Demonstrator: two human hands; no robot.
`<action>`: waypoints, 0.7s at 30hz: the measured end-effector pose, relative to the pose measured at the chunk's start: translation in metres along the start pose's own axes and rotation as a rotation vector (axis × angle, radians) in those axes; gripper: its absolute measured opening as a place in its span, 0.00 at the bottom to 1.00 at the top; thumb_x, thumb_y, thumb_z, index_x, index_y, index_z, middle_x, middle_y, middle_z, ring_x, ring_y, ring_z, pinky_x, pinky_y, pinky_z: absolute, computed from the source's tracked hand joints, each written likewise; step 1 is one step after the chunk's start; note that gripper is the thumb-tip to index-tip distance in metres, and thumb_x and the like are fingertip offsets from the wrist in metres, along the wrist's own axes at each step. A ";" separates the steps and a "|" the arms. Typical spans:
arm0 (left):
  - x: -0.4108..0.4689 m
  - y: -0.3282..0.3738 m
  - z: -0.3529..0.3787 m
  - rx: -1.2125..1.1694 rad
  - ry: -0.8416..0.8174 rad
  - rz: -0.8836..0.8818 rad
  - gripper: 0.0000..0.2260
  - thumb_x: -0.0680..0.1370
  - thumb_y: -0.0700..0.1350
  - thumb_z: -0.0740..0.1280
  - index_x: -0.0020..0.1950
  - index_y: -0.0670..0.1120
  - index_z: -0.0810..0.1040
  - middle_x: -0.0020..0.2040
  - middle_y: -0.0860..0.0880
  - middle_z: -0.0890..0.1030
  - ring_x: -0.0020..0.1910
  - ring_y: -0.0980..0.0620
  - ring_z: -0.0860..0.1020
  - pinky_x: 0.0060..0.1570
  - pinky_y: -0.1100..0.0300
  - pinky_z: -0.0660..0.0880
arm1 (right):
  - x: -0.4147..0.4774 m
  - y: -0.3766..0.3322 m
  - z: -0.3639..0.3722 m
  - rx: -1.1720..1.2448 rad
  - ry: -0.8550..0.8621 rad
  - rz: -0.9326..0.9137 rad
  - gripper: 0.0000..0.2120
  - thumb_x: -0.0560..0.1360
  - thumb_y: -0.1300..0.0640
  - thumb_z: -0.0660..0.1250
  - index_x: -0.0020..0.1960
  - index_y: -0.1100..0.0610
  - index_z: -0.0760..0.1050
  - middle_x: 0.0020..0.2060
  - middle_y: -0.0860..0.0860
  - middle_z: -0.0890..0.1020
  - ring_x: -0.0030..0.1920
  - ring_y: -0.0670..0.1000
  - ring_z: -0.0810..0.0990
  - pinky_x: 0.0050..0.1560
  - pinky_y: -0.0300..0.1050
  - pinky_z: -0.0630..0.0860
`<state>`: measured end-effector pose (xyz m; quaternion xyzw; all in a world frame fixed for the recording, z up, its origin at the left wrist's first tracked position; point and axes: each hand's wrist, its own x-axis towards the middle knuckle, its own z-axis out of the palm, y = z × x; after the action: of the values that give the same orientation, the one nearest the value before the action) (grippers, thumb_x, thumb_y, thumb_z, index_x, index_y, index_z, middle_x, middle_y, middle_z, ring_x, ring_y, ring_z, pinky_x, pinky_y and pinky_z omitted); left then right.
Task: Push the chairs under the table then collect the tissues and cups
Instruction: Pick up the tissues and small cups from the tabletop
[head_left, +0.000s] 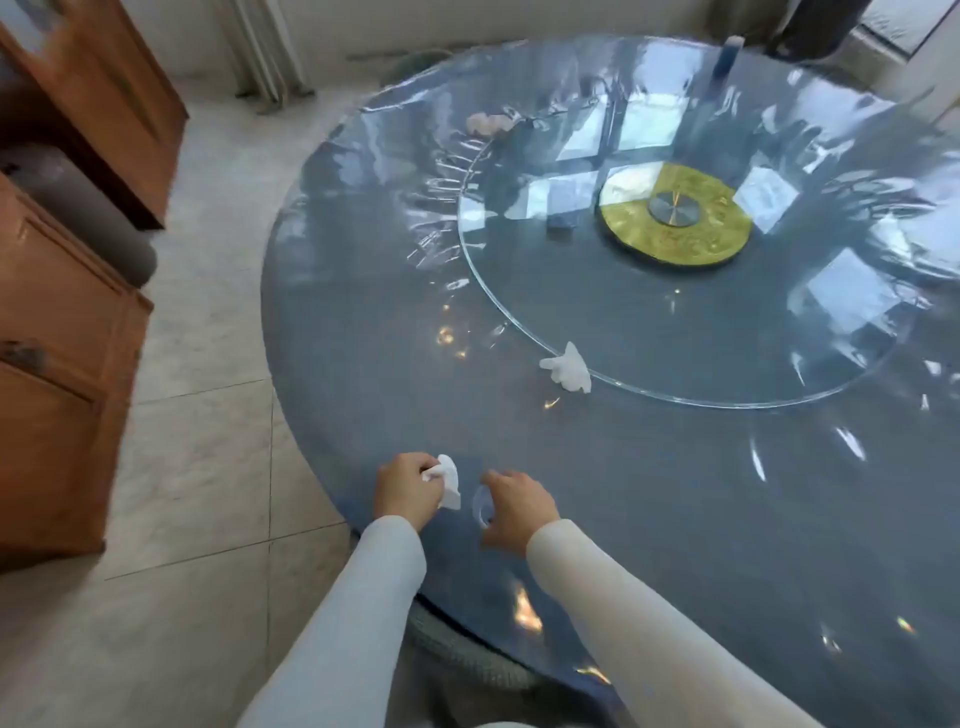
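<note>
My left hand (405, 488) grips a crumpled white tissue (449, 480) over the near edge of the round blue table (363, 364). Just to its right, my right hand (514, 506) curls round a clear plastic cup (482, 506) that is hard to make out. A second crumpled tissue (569, 368) lies at the rim of the glass turntable (675, 312). A third, pinkish tissue (488, 123) lies at the far left of the table. A blue cup (727, 58) stands at the far edge. A green chair (467, 657) is tucked under the table below my arms.
Wooden cabinets (57, 364) line the left side, with a strip of tiled floor (208, 441) between them and the table. A gold disc (675, 218) sits at the turntable's middle, with a small dark object (562, 222) beside it. Another chair back (421, 62) shows beyond the far edge.
</note>
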<state>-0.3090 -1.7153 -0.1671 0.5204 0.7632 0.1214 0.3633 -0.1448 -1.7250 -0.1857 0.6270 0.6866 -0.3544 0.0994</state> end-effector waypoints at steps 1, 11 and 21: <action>0.007 0.002 -0.001 0.013 -0.027 0.030 0.09 0.73 0.37 0.65 0.44 0.44 0.86 0.44 0.43 0.86 0.46 0.39 0.81 0.44 0.54 0.77 | -0.002 -0.001 0.001 0.018 -0.004 0.016 0.38 0.64 0.47 0.78 0.70 0.50 0.67 0.61 0.53 0.77 0.61 0.59 0.77 0.57 0.50 0.76; 0.039 0.001 -0.001 -0.035 -0.138 0.110 0.07 0.74 0.40 0.67 0.41 0.46 0.85 0.39 0.47 0.85 0.43 0.43 0.80 0.41 0.58 0.73 | 0.051 0.032 -0.073 0.163 0.266 0.258 0.32 0.72 0.36 0.70 0.70 0.52 0.73 0.72 0.58 0.66 0.73 0.61 0.64 0.70 0.53 0.66; 0.052 -0.014 -0.015 -0.157 -0.051 -0.023 0.05 0.73 0.42 0.70 0.42 0.50 0.85 0.40 0.52 0.85 0.43 0.50 0.82 0.41 0.60 0.76 | 0.117 0.063 -0.092 0.112 0.250 0.311 0.34 0.74 0.41 0.69 0.75 0.54 0.66 0.72 0.57 0.66 0.72 0.61 0.64 0.67 0.57 0.70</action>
<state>-0.3392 -1.6730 -0.1869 0.4845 0.7476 0.1636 0.4237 -0.0803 -1.5791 -0.2097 0.7693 0.5675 -0.2918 0.0317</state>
